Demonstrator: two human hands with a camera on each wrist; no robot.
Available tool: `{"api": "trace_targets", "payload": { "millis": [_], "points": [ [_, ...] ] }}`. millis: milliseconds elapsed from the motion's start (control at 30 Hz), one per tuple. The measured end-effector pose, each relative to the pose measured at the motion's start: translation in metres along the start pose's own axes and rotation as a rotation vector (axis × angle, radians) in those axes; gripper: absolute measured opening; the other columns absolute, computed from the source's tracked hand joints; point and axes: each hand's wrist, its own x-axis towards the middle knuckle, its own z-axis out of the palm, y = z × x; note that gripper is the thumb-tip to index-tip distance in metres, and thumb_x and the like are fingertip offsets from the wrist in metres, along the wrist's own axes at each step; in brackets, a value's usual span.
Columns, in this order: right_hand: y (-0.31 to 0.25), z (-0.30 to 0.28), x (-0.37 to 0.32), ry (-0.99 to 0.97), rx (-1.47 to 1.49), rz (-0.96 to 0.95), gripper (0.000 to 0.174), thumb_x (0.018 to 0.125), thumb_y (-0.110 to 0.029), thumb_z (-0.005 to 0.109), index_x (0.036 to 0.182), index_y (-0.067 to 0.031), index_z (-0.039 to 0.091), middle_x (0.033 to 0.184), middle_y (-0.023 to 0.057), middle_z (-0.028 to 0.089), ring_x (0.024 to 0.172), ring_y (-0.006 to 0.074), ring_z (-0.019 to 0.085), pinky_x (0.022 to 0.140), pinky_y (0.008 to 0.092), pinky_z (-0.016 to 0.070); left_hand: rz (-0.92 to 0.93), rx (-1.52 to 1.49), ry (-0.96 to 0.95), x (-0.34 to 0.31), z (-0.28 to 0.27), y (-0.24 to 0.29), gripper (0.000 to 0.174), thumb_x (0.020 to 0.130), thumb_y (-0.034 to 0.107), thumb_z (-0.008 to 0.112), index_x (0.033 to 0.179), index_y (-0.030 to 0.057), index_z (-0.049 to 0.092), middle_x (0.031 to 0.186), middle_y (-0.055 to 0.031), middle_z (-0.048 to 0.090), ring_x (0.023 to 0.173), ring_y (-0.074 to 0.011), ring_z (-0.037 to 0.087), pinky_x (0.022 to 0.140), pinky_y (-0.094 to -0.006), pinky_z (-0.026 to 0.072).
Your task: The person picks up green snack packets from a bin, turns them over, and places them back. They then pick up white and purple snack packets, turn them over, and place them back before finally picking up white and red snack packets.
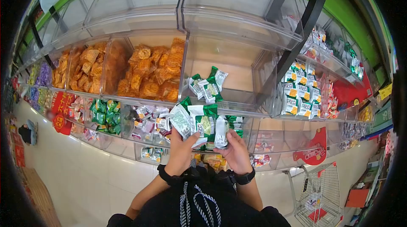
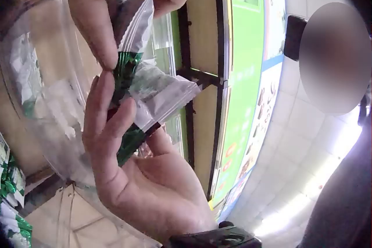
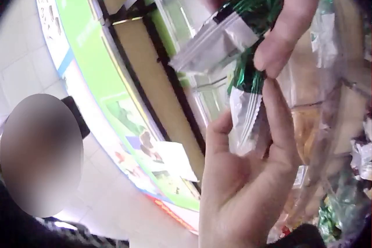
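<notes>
My left hand holds two small green-and-white snack packets, a tilted outer packet and a middle packet with its printed front up. Close beside it, my right hand pinches a third packet, turned edge-on. In the left wrist view the fingertips of both hands meet at the packets, and a crimped silver end sticks out. The right wrist view shows the right hand's packet between thumb and fingers, below a packet in the left hand.
Just beyond my hands, a clear bin holds several like packets. Orange snack packs fill the bins at left; white-and-green packs stand at right. Lower bins hold wrapped sweets. A shopping cart stands at lower right.
</notes>
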Motion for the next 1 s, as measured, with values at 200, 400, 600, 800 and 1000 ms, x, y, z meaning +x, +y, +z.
{"api": "trace_targets", "payload": {
  "millis": [200,400,600,800,1000],
  "points": [
    [0.004,0.001,-0.003,0.05,-0.087,-0.166,0.029,0.08,-0.005,0.05,0.108,-0.0031,0.043,0.101,0.006,0.052,0.092,0.0157,0.051,0.079,0.0307,0.0425,-0.036,-0.096,0.012,-0.004,0.001,0.002,0.048,0.072,-0.011,0.049,0.115,0.003,0.032,0.109,-0.0099,0.046,0.097,-0.0185,0.05,0.082,-0.0306,0.0433],
    [0.004,0.008,-0.006,0.093,-0.285,-0.314,0.039,0.077,0.001,0.051,0.113,-0.0009,0.038,0.103,0.0073,0.051,0.094,0.0127,0.048,0.082,0.0236,0.036,0.007,-0.053,0.024,-0.003,-0.002,0.006,0.048,0.071,-0.011,0.05,0.114,0.0028,0.034,0.108,-0.0099,0.047,0.097,-0.0178,0.05,0.081,-0.0298,0.0431],
    [0.001,0.018,-0.009,0.103,-0.249,-0.34,0.045,0.074,0.004,0.053,0.116,-0.0026,0.035,0.103,0.0083,0.05,0.094,0.0155,0.048,0.082,0.0265,0.0375,0.004,-0.026,0.012,-0.002,-0.005,0.008,0.05,0.071,-0.01,0.052,0.115,0.0019,0.033,0.109,-0.0096,0.047,0.097,-0.0176,0.049,0.081,-0.0294,0.0425],
    [0.002,0.019,-0.01,0.084,-0.195,-0.459,0.046,0.071,0.006,0.053,0.112,-0.0042,0.036,0.103,0.0106,0.049,0.095,0.0154,0.047,0.081,0.0266,0.0377,-0.024,-0.001,-0.01,-0.002,-0.011,0.006,0.052,0.07,-0.009,0.053,0.117,0.0022,0.032,0.112,-0.0091,0.045,0.101,-0.0172,0.047,0.085,-0.0294,0.0392],
    [0.0,0.037,-0.015,-0.026,-0.365,-0.458,0.048,0.069,0.009,0.056,0.109,-0.0033,0.034,0.096,0.0108,0.053,0.089,0.0143,0.05,0.079,0.0262,0.0389,-0.038,-0.054,-0.077,-0.003,-0.013,0.008,0.055,0.07,-0.01,0.052,0.119,0.0022,0.03,0.115,-0.0089,0.043,0.103,-0.0172,0.045,0.086,-0.0293,0.0382]
  ]
}}
